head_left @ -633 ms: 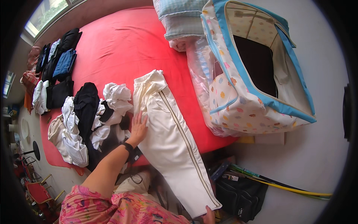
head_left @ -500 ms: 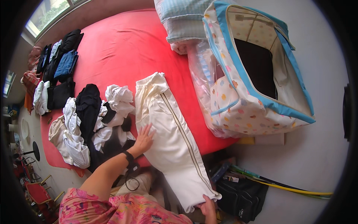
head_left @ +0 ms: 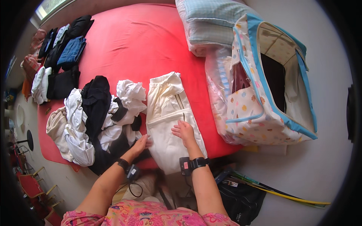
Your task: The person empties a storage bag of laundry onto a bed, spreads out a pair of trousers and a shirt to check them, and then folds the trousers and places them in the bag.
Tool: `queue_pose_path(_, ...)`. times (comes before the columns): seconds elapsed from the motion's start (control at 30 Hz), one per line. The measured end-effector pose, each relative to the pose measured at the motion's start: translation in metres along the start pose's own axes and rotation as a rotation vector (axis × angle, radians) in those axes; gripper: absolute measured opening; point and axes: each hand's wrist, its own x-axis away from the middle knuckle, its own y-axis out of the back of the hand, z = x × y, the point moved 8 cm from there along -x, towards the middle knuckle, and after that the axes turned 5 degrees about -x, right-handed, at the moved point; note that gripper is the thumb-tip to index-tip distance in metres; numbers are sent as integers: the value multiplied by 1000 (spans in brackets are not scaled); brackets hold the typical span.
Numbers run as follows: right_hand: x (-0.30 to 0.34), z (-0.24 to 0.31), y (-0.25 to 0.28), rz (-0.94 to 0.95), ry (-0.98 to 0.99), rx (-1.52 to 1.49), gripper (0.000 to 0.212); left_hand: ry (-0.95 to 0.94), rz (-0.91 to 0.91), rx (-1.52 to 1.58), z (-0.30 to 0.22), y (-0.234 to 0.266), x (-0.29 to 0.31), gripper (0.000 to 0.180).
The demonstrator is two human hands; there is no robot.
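Right hand [head_left: 184, 130]: lies flat, fingers apart, pressing on the cream trousers [head_left: 170, 120], not gripping.
Left hand [head_left: 139, 143]: open, touching the left edge of the fold.
Trousers: folded on the red bed [head_left: 151, 41], near its front edge.
How they feel: probably soft, light and floppy; best held by the folded edges with both hands.
Left side: a heap of clothes [head_left: 96, 120] just beside.
Right side: a flowery storage bag [head_left: 264, 86] close by.
Open room: bare bed behind the trousers.
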Motion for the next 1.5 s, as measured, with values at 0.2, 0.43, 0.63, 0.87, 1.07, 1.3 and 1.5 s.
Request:
queue_pose_path(0.2, 39, -59, 105, -217, 501, 1114, 25, -109, -6, -113, 11, 1, -7, 43)
queue_pose_path(0.43, 84, -30, 163, -416, 657, 1391, 31, -136, -317, -388, -5, -9, -6, 45)
queue_pose_path(0.63, 18, -19, 190, -296, 466, 1366, 20, -530, -808, -840, -60, -36, 16, 46)
queue_pose_path(0.87, -7, -7, 176, -198, 377, 1422, 16, -511, -731, -1176, -57, -64, -16, 64)
queue_pose_path(1.07, 1, 12, 57, 115, 757, 1076, 12, -473, -764, -1181, -43, -58, -23, 70)
queue_pose_path(1.3, -64, 8, -2, 270, 976, 1223, 28, -541, -839, -1169, -39, -63, -32, 67)
queue_pose_path(1.5, -86, 2, -8, 330, 855, 1270, 31, -514, -845, -1172, -41, -57, -33, 66)
